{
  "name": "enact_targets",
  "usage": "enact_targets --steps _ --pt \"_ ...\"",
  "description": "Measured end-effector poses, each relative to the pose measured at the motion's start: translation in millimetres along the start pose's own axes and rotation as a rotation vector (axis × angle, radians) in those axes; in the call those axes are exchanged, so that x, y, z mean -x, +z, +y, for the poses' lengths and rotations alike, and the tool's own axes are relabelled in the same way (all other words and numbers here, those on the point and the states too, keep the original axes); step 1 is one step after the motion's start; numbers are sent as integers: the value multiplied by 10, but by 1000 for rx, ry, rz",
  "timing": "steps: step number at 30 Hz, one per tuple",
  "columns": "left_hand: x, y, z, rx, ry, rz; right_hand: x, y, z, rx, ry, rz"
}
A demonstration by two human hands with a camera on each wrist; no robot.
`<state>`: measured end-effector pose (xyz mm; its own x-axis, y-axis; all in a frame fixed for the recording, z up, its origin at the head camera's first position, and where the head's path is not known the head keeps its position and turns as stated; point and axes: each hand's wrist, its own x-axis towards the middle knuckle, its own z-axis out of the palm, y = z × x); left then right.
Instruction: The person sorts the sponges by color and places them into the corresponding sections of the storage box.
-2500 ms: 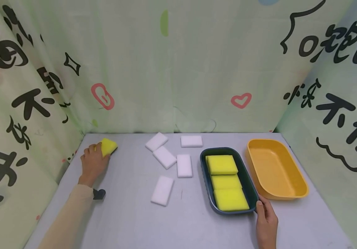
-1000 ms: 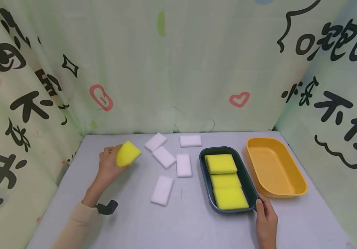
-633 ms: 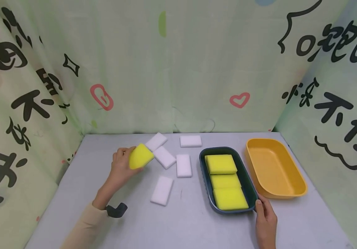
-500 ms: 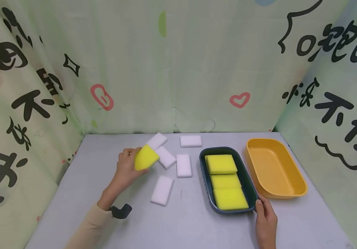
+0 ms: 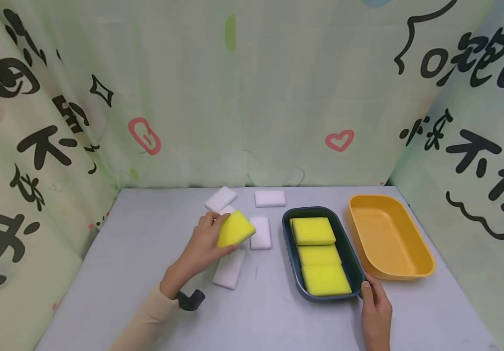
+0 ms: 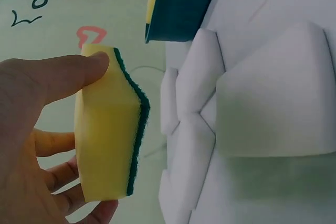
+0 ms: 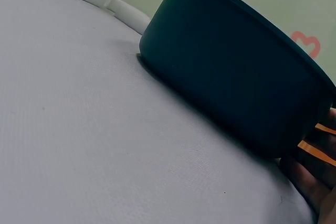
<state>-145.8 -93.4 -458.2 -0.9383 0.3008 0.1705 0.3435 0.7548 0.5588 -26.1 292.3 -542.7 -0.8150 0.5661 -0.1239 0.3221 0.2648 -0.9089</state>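
My left hand (image 5: 202, 247) pinches a yellow sponge (image 5: 235, 229) between thumb and fingers, above the white sponges in the middle of the table. In the left wrist view the sponge (image 6: 107, 135) shows a dark green scouring layer and bends slightly under the thumb. At the right, my right hand (image 5: 376, 312) grips the near right corner of a dark green tray (image 5: 297, 279), thumb at the rim. Inside that tray lie yellow sponges (image 5: 314, 231) in a row. In the right wrist view the tray (image 7: 226, 72) stands on the table, with the fingers partly cut off.
Several white sponges (image 5: 261, 233) lie scattered left of the dark green tray; my left hand partly covers some. An orange-yellow tray (image 5: 388, 239) stands at the right, close beside the dark one. A printed curtain (image 5: 278, 97) rises behind the white table (image 5: 278, 321) and along both sides.
My left hand has picked the yellow sponge up from the table's far left and carried it rightward over the white sponges. The right hand has stayed on the tray.
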Motion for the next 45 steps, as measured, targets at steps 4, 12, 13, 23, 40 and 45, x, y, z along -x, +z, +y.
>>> enact_targets --steps 4,12,13,23,40,45 --pt "-22 45 114 -50 87 -3 -1 -1 0 2 1 0" --pt "-63 125 318 -227 231 -22 0 0 5 11 3 0" --pt "-66 133 345 -246 245 -22 1 -1 3 12 4 0" --pt "-138 236 618 -304 368 -19 -25 -10 9 18 -4 -10" --pt "-231 578 1034 -377 536 -10 -14 -1 9 28 1 -1" --pt "-250 713 1143 -390 558 2 -6 1 8 20 -3 4"
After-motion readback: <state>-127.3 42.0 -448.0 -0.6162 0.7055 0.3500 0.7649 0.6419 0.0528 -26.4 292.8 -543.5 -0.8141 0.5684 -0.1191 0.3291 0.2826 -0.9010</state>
